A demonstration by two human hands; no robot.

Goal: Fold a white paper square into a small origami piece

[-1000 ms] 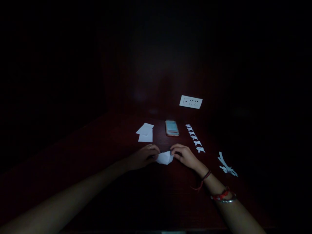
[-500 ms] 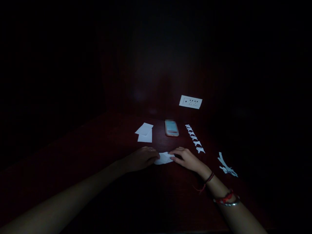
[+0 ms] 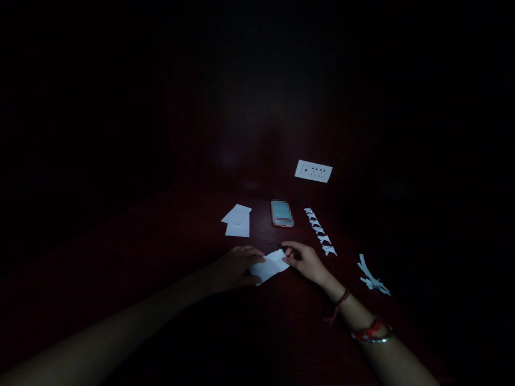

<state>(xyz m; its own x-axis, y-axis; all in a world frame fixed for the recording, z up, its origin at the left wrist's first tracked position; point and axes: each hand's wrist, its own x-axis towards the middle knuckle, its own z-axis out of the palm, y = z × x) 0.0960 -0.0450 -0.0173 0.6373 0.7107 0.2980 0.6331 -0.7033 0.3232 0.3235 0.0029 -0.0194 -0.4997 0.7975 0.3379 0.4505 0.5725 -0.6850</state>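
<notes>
Between my two hands is a creased piece of white paper [image 3: 269, 266], tilted so that its right end is higher in view. My left hand [image 3: 237, 268] grips its left end, with fingers on top and the thumb at the near edge. At the right end, my right hand [image 3: 306, 262] pinches the paper's edge between thumb and fingers. Dark bands and a silvery bangle circle the right wrist and forearm. Beyond the hands lie two overlapping sheets of white paper [image 3: 238, 222].
A phone [image 3: 282, 214] with a blurred screen lies past the hands. Right of it runs a row of small folded paper pieces [image 3: 317, 230]. Paper strips [image 3: 373, 279] are heaped farther right. A white socket plate [image 3: 314, 171] is on the dark wall behind the reddish table [image 3: 193, 225].
The paper between my hands has turned and opened out, showing a larger face. My left hand has shifted slightly down and its thumb has moved to the near edge.
</notes>
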